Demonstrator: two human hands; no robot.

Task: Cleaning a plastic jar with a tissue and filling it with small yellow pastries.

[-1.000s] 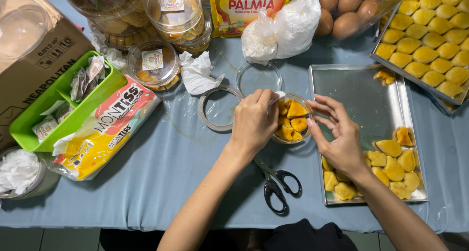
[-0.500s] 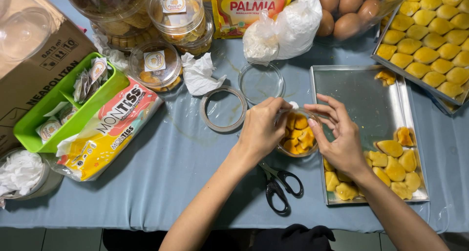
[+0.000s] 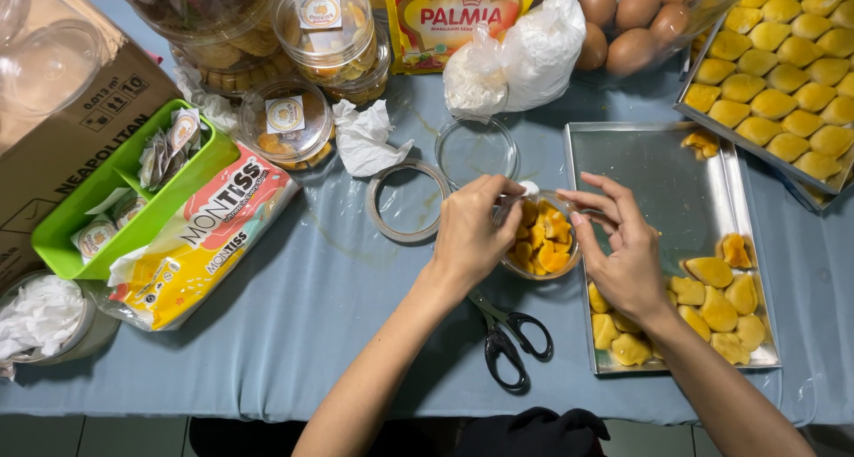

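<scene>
A small clear round tub point(image 3: 541, 239) filled with orange-yellow cookies stands on the blue tablecloth beside a metal baking tray point(image 3: 658, 177). My left hand point(image 3: 470, 235) grips the tub's left rim, with a small white packet pinched at its fingertips. My right hand point(image 3: 623, 248) cups the tub's right side, fingers spread over the rim. Several yellow cookies point(image 3: 703, 310) lie at the near end of the tray, under my right wrist.
Black scissors point(image 3: 509, 341) lie just below the tub. A clear lid point(image 3: 476, 150) and a ring-shaped lid point(image 3: 407, 201) lie above it. A green basket point(image 3: 191, 177), a tissue pack point(image 3: 200, 239), filled tubs point(image 3: 286, 124), eggs point(image 3: 627, 17) and a second cookie tray point(image 3: 783, 75) surround them.
My left hand has settled on the tub's left rim with the white packet at its fingertips. The cookies in the tub have shifted. My right hand stays at the right side.
</scene>
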